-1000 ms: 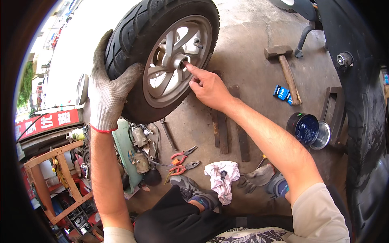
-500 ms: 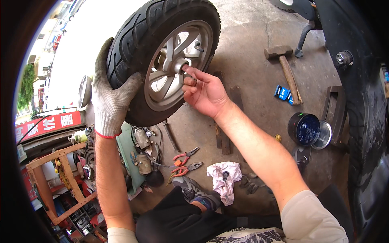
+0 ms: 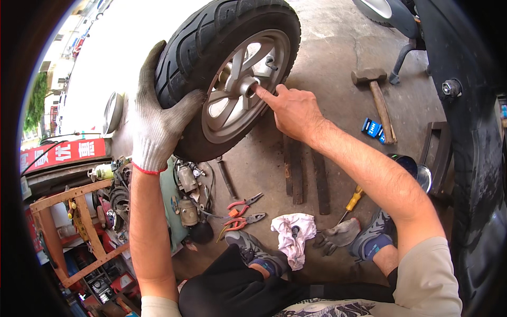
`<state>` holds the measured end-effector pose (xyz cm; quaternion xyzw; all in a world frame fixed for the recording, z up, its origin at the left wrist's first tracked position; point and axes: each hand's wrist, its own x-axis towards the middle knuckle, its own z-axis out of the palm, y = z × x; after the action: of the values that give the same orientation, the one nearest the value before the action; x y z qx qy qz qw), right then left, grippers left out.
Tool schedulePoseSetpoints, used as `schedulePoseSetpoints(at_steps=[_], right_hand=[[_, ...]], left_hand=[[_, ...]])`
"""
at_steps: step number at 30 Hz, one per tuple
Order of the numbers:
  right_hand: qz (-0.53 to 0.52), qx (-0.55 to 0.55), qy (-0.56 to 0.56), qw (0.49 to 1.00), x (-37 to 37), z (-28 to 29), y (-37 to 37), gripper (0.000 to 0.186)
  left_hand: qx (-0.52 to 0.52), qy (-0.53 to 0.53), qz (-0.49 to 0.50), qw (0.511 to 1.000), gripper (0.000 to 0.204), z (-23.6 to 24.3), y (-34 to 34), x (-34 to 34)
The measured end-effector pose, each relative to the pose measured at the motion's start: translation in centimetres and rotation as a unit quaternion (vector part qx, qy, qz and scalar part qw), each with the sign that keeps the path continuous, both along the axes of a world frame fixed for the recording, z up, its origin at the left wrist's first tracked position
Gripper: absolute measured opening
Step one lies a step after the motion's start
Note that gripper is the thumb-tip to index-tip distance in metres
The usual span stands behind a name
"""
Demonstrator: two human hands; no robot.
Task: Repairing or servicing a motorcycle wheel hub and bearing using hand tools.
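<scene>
A wheel (image 3: 193,50) with a black tyre and silver spoked rim is held tilted in front of me. My left hand (image 3: 158,116), in a grey-white knitted glove with a red cuff, is closed on the tyre's left side, thumb over the sidewall. Bare, my right hand (image 3: 298,113) points its index finger into the bore of the hub (image 3: 246,84). That fingertip is hidden inside the bore. Nothing shows in the right hand, and its other fingers are bent near the rim's lower right.
On the concrete floor lie a sledgehammer (image 3: 377,98), small blue boxes (image 3: 372,128), a yellow-handled screwdriver (image 3: 355,198), a glove (image 3: 342,232), a stained rag (image 3: 288,224), red-handled pliers (image 3: 237,221) and dark bars (image 3: 320,182). My right forearm partly covers a grease tub (image 3: 405,161). A wooden frame (image 3: 79,198) stands left.
My right hand has turned over, back now upward, with its index finger still at the hub bore. Wheel and left hand sit slightly further right in view. The screwdriver and glove have come into sight.
</scene>
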<state>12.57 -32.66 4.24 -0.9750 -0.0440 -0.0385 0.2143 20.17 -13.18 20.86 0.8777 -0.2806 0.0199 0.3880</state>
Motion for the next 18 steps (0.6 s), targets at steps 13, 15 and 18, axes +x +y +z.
schedulePoseSetpoints(at_steps=[13,15,18], right_hand=[[-0.026,0.983,0.138,0.114,0.5,-1.5,5.2,0.026],[-0.027,0.995,0.079,-0.044,0.7,-0.8,6.3,0.020],[-0.018,0.993,0.082,-0.085,0.9,-0.8,7.1,0.020]], left_hand=[[0.002,0.001,0.009,1.000,0.090,0.4,-0.2,-0.2],[0.001,-0.009,0.003,1.000,0.090,0.4,-0.3,-0.2],[0.001,-0.012,0.029,0.999,0.086,0.2,-0.5,-0.7]])
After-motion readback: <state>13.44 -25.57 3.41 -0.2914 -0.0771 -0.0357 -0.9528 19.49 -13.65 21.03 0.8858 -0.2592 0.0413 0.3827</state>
